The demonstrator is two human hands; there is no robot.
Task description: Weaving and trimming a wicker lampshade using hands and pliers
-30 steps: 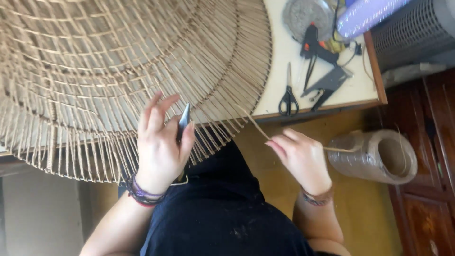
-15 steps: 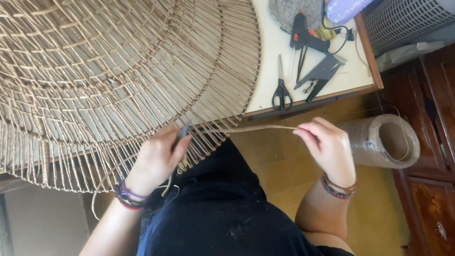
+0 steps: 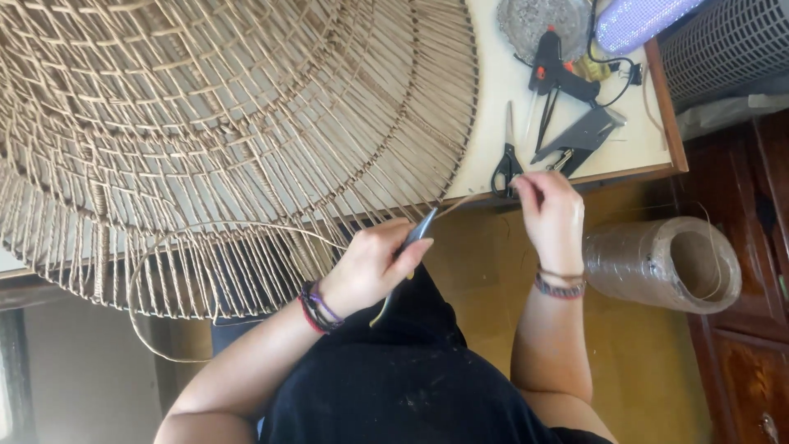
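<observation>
Fingers of left hand [image 3: 374, 267] are curling tight around small grey pliers [image 3: 417, 234], tool tip sitting at lower edge of big woven cord-and-wire frame [image 3: 246, 123]. Right hand [image 3: 552, 218] is pinching tan cord strand [image 3: 464, 200] w/ thumb + forefinger, strand running taut btwn both hands, just below table edge [image 3: 575, 174]. Cord roll [image 3: 662, 265] is lying on floor near right wrist. Scissors [image 3: 507, 160] and glue gun [image 3: 559, 78] are resting on table.
</observation>
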